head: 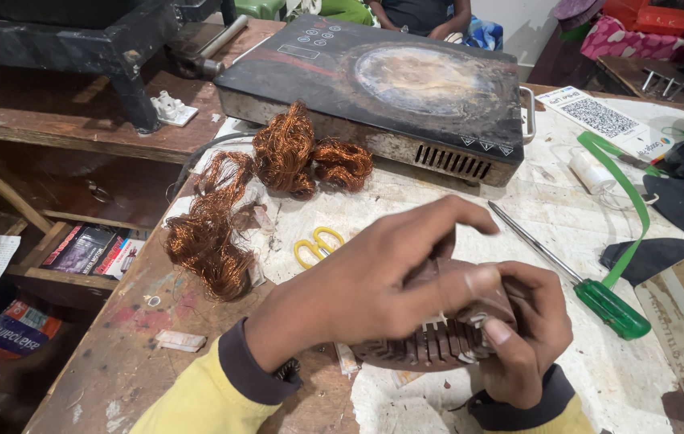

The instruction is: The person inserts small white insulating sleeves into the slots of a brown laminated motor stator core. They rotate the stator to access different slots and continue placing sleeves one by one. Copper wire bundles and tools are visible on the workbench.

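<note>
Slotted motor core (438, 341) half-hidden, left hand (358, 289) over, right hand (526, 329) gripping — blurred

Both arms in yellow long sleeves, each ending in a dark brown ribbed cuff at the wrist; hands bare, ungloved.
</note>
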